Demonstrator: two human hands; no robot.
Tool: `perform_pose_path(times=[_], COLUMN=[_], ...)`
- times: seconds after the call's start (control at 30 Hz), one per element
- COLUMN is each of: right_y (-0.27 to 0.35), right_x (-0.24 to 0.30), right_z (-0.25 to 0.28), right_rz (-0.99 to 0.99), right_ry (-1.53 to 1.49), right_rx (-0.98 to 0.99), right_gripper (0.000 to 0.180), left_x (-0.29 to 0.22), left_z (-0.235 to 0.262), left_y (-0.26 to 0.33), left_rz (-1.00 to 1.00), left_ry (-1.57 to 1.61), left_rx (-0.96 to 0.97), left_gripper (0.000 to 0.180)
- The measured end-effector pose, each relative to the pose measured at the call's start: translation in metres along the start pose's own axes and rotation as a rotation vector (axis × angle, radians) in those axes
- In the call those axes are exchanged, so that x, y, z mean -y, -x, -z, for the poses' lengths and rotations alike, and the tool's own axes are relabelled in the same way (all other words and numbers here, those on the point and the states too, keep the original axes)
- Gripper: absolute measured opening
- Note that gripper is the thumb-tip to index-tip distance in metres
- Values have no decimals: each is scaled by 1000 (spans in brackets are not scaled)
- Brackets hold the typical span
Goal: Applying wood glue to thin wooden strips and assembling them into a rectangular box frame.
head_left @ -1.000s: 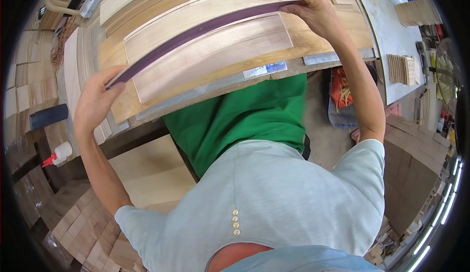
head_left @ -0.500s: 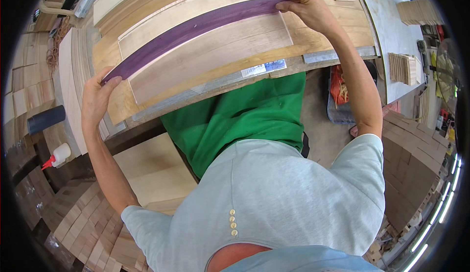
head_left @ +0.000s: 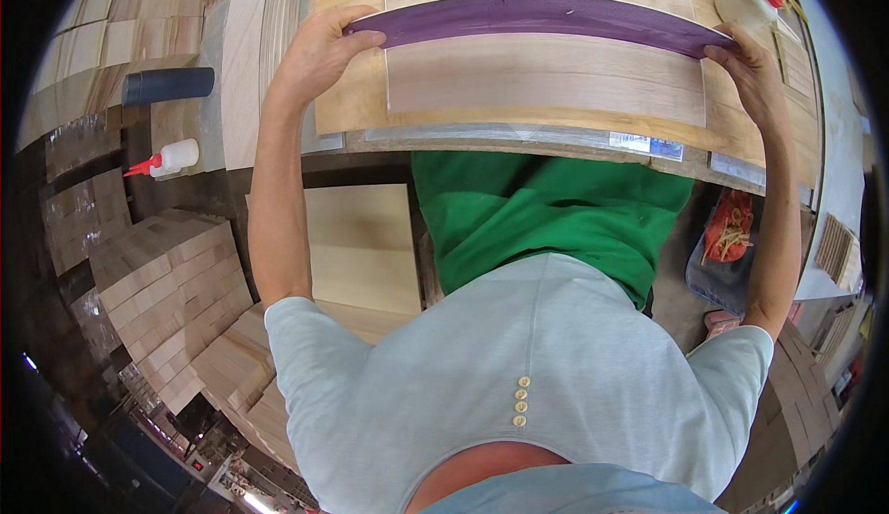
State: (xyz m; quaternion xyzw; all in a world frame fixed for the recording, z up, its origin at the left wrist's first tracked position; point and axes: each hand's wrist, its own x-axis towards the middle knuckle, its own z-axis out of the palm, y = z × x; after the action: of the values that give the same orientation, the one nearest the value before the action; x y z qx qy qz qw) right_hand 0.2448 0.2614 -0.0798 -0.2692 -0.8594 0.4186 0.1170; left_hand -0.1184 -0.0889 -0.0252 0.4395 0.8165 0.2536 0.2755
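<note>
A long, thin strip [head_left: 537,16] with a purple face and a pale edge stretches crosswise in front of me, bowed slightly. My left hand [head_left: 324,51] pinches its left end between thumb and fingers, and my right hand [head_left: 748,62] grips the right end the same way. Under the strip lies a flat pale wooden panel [head_left: 546,83], partly covered by it. Whether the strip touches the panel I cannot tell. The panel rests on a larger tan board [head_left: 356,106] on the workbench.
White bottles with red nozzles stand at the bench's far right [head_left: 741,5] and at left [head_left: 178,156]. A dark cylinder [head_left: 169,85] lies beside long stacked boards [head_left: 245,60]. Wood blocks [head_left: 171,301] are piled at lower left. A red bag [head_left: 729,225] sits below the bench at right.
The view has turned, so the bench and both hands appear further right and more level. Both hands keep hold of the purple strip. A glue-type bottle at the far right is now in full view.
</note>
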Motion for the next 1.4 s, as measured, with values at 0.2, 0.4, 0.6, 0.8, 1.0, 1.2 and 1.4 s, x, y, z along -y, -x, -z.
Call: perform_pose_path(times=[0.2, 0.4, 0.6, 0.8, 1.0, 1.2, 1.4], right_y=[5, 5, 10, 18, 13, 27, 83], right_x=[12, 33, 41, -37, -107, -111, -28], right_z=[-1, 2, 5, 77, 127, 114, 65], right_rz=[18, 18, 2, -3, -583, -468, -222], right_ry=[56, 242, 173, -88, 560, 389, -618], right_rx=[-28, 49, -12, -663, -536, -833, -815], right_gripper=[22, 23, 22, 43, 81, 67, 41], left_x=[2, 5, -102, -105, -103, -106, -93], left_z=[-1, -1, -53, -68, -69, -73, -72], left_y=[-5, -7, -12, -20, -20, -23, -26], left_rz=[-70, -258, -382, -335, -400, -433, -483], left_ry=[-78, -308, -432, -336, -318, -300, -327], left_rx=[24, -59, -113, -116, -173, -178, -222], left_gripper=[30, 40, 40, 25, 19, 20, 20])
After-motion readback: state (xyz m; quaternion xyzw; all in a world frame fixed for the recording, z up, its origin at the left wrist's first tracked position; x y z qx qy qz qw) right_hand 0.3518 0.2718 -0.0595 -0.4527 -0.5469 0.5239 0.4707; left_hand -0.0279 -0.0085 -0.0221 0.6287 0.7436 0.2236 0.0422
